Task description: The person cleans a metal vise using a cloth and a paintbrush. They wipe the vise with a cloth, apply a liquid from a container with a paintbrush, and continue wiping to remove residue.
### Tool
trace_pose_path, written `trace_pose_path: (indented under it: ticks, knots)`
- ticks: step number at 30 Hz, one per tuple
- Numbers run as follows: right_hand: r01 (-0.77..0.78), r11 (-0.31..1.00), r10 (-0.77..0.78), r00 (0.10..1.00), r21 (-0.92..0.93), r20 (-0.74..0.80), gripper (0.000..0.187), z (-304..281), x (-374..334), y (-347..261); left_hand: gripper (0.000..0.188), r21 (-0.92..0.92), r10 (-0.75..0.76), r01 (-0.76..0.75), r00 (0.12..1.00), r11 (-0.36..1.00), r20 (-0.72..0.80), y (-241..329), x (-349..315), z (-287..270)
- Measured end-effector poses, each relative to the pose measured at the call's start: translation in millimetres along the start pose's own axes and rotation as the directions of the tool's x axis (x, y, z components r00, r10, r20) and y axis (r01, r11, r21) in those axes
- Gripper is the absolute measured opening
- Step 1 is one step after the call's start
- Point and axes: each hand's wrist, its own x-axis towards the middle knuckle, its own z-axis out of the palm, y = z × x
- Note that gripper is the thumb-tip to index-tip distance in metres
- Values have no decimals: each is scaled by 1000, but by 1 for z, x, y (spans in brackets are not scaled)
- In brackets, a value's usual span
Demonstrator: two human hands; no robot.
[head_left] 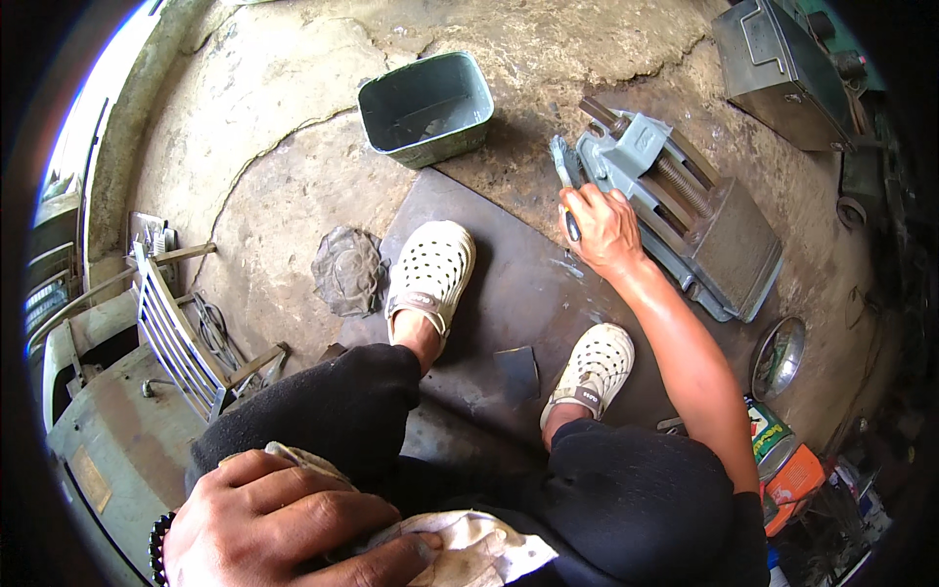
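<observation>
The person is sitting low over a dark flat steel plate (pixel 509 284) lying on the cracked concrete floor (pixel 293 117), both feet in white perforated clogs (pixel 430 269) resting on it. The right hand (pixel 599 230) is reaching forward, clenched around the dark handle of a slim metal hand tool (pixel 564 181), whose grey head is lying just beside, perhaps touching, the near jaw of a grey-blue cast machine vise (pixel 675 210) standing at the plate's far edge. The left hand (pixel 279 523) is resting on the left knee, fingers curled down on a crumpled off-white rag (pixel 469 548).

A slip looks like the main risk: the tool is meeting the vise at a shallow angle, so it could skid off and drive the knuckles into the casting. The right foot is sitting close below, exposed if anything drops. A green rectangular metal tub (pixel 427 106) is standing well apart, beyond the plate.
</observation>
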Motion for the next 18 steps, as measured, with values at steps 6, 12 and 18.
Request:
trace_pose_path:
  ticks: [6,12,18]
  knots:
    - [-95,994,99,993,-52,66,15,-3,-10,5,39,-43,-17,18,1000,999,14,-10,2,-8]
    - [-92,995,90,993,27,77,13,-23,-15,-17,40,-41,-50,50,999,998,9,-15,2,-8]
    - [-2,1000,4,992,-10,125,21,-2,20,-3,42,-17,-38,38,999,999,15,-9,6,-6]
